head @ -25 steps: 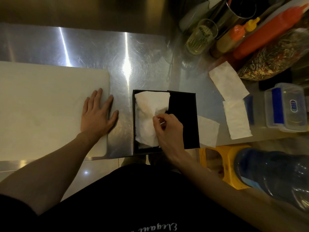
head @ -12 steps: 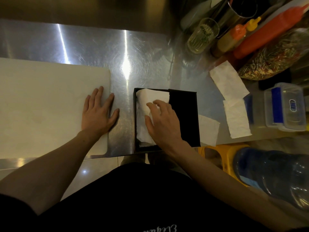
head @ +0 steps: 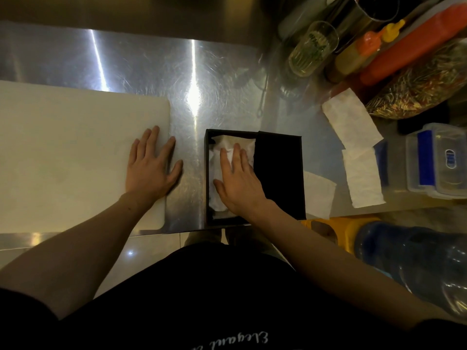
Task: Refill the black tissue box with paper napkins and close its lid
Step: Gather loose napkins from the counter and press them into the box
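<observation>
My right hand (head: pixel 238 181) presses flat, fingers spread, on the napkins (head: pixel 222 157) inside the black box (head: pixel 278 173) on the desk (head: pixel 151 61); my left hand (head: pixel 151 168) rests open, empty. Bunched napkins could spring up and jam the lid.

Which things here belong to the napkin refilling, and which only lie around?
Job: black tissue box, napkins inside it, loose napkins, right hand.
Lying about: white cutting board, sauce bottles, glass, plastic container.
</observation>
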Available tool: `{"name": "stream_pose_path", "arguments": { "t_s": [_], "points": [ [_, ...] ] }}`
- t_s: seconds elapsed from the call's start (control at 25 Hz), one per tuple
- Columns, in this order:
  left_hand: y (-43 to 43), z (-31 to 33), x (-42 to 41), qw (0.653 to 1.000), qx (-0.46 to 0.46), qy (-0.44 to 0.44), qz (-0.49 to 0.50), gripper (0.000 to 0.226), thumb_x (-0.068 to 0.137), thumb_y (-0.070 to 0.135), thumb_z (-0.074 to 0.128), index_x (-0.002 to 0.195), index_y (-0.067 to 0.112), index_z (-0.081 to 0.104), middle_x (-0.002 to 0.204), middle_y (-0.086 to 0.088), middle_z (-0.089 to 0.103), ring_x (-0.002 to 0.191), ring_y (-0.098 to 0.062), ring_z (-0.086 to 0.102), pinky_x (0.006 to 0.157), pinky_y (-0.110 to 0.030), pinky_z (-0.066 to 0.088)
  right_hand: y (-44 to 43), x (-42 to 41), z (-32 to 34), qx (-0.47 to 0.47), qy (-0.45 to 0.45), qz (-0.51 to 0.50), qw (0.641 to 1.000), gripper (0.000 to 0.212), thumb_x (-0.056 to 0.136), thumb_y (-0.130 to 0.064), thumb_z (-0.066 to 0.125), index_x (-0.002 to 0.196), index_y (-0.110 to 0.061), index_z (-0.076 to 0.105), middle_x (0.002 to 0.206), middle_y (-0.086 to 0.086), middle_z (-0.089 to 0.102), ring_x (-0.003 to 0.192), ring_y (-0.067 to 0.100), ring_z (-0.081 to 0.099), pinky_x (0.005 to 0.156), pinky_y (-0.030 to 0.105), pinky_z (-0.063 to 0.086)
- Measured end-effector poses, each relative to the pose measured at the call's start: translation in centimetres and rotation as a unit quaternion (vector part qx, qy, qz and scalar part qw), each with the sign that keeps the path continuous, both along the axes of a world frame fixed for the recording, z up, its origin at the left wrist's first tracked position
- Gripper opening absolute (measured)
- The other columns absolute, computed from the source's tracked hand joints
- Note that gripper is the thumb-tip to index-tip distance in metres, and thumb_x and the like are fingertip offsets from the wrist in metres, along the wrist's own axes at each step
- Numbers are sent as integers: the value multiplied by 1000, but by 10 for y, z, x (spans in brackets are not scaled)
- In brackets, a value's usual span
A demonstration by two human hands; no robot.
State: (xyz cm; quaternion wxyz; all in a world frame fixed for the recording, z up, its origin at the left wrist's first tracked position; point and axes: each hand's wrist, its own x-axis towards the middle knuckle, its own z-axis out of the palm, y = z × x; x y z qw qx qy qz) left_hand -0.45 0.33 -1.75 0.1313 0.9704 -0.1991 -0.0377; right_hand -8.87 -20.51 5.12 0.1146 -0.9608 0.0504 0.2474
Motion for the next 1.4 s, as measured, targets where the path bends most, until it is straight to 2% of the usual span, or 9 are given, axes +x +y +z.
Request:
{"name": "stream_pose_path", "arguments": {
  "t_s": [0.12, 0.28, 0.4, 0.6, 0.76, 1.0, 1.08, 1.28, 1.4],
  "points": [
    [0, -1, 0, 1000, -2, 0, -1, 60, 95, 50, 47, 148, 24, 39, 160, -17, 23, 149, -33, 17, 120, -43, 7, 1, 3, 11, -1, -3, -8, 1000, 75, 97, -44, 46, 153, -13, 6, 159, 26, -2, 145, 45, 3, 117, 52, 19],
    [0, -2, 0, 1000, -3, -12, 0, 59, 94, 49, 48, 147, 23, 41, 159, -18, 25, 148, -35, 20, 120, -44, 9, -4, -17, 42, 17, -133, 95, 986, 52, 88, -37, 63, 133, -16, 51, 136, 14, 48, 122, 33, 46, 94, 41, 42],
    [-1, -2, -1, 1000, -2, -13, 0, 59, 94, 48, 49, 147, 24, 41, 159, -18, 25, 148, -34, 20, 120, -44, 9, -7, -21, 40, -35, -61, 191, 979, 35, 87, -38, 62, 115, -18, 62, 115, 7, 58, 106, 28, 52, 84, 39, 41],
    [0, 0, 0, 1000, 4, -8, -1, 59, 95, 49, 47, 148, 25, 38, 160, -17, 23, 149, -33, 18, 120, -42, 7, -4, -16, 25, -71, -12, 182, 981, 24, 91, -35, 60, 104, -15, 63, 104, 7, 62, 99, 27, 57, 81, 37, 41],
    [-1, 1, -1, 1000, 3, -3, 2, 59, 95, 48, 47, 148, 24, 38, 160, -17, 22, 149, -33, 17, 120, -42, 7, -6, -15, 20, -82, 25, 180, 980, 7, 90, -19, 63, 95, -15, 61, 98, 8, 62, 92, 27, 60, 67, 34, 40],
    [-1, 0, 0, 1000, 3, -4, 1, 59, 95, 48, 47, 148, 24, 38, 160, -18, 23, 148, -34, 18, 120, -43, 7, -10, -13, 28, -47, 62, 149, 986, 25, 83, -1, 64, 106, -8, 55, 106, 12, 56, 92, 28, 60, 65, 35, 45],
    [-1, 0, -1, 1000, 0, -9, 0, 59, 95, 48, 47, 148, 23, 39, 160, -18, 24, 148, -34, 19, 120, -43, 8, -12, -13, 31, -52, 56, 147, 986, 26, 83, 0, 64, 105, -8, 55, 106, 12, 54, 88, 28, 59, 61, 34, 42],
    [-1, 0, -1, 1000, -2, -3, 2, 59, 94, 48, 46, 148, 24, 39, 160, -18, 23, 149, -34, 18, 120, -44, 8, -17, -18, 28, -12, 15, 74, 997, 11, 92, -11, 55, 101, -15, 60, 99, 7, 51, 73, 23, 56, 64, 36, 54],
    [-1, 1, 0, 1000, 2, 3, -1, 60, 94, 47, 45, 149, 23, 38, 161, -18, 22, 149, -35, 17, 120, -44, 8, -17, -20, 29, 18, 9, 60, 998, 12, 96, -15, 50, 104, -18, 58, 100, 4, 54, 78, 21, 56, 68, 37, 54]
  ]
}}
